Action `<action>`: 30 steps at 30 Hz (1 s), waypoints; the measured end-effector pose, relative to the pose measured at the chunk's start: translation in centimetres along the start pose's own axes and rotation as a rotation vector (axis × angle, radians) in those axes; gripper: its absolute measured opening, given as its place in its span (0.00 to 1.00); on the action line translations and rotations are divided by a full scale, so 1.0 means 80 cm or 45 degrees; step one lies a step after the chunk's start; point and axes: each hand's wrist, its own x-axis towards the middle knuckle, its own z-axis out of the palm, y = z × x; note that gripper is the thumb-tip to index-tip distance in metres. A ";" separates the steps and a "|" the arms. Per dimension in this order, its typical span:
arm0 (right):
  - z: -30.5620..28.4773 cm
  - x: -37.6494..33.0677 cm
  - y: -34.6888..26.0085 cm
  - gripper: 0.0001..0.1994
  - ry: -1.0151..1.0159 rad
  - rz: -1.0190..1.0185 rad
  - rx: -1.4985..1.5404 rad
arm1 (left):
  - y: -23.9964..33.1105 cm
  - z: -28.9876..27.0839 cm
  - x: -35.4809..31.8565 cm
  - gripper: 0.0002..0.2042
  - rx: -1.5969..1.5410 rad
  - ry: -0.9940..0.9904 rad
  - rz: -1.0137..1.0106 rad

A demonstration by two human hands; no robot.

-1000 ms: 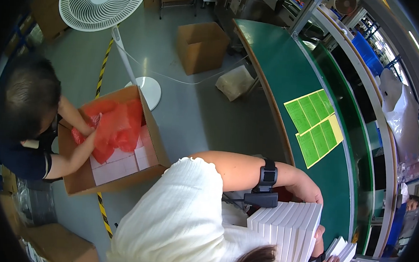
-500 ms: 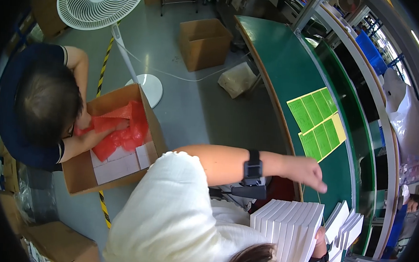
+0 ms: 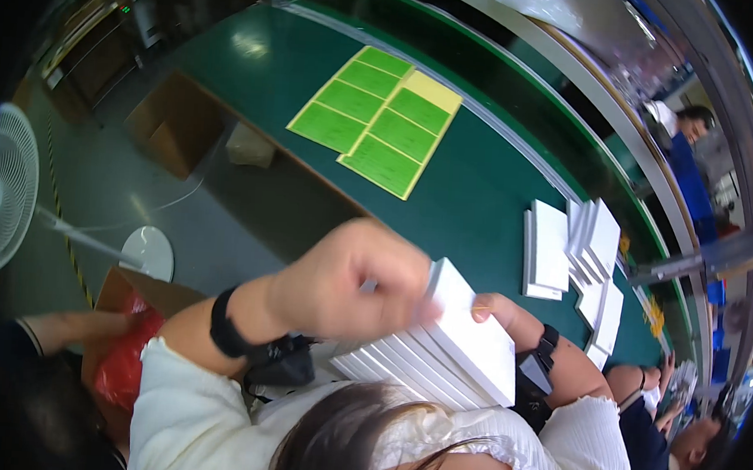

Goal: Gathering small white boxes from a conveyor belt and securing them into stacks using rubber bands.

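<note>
A stack of thin white boxes (image 3: 451, 356) leans on edge against my chest. My right hand (image 3: 505, 314) grips its far right side, with the thumb over the front box and the other fingers hidden behind. A thin yellowish strand shows by that thumb, too small to name. My left hand (image 3: 361, 279) is curled closed at the stack's upper left corner, its fingertips close to the front box. Motion smears this hand, and whatever it may hold cannot be made out.
More white boxes (image 3: 551, 246) lie in piles on the green table (image 3: 472, 215). Sheets of green labels (image 3: 383, 119) lie farther back. Yellow bands (image 3: 654, 317) sit at the right. A fan (image 3: 9, 187) and a carton with red wrap (image 3: 123, 362) stand left; co-workers sit right.
The view has swung to the right. My left hand has come from over the table edge to the stack's upper corner. My right hand still holds the boxes.
</note>
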 end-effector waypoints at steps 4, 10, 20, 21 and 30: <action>-0.002 0.009 0.005 0.31 -0.042 0.057 0.009 | 0.027 0.024 -0.007 0.18 0.479 -0.326 0.264; -0.009 0.007 0.012 0.32 -0.074 0.008 0.059 | -0.011 0.000 -0.052 0.19 0.657 -0.161 -0.052; -0.010 -0.001 0.022 0.33 -0.080 0.012 0.184 | -0.076 -0.001 -0.026 0.20 0.351 0.080 0.075; -0.001 -0.016 0.014 0.33 -0.057 -0.039 0.219 | -0.079 0.000 -0.017 0.21 0.353 0.072 0.052; -0.007 -0.039 0.020 0.29 -0.307 -0.212 0.011 | -0.104 0.020 -0.002 0.24 0.446 0.048 -0.022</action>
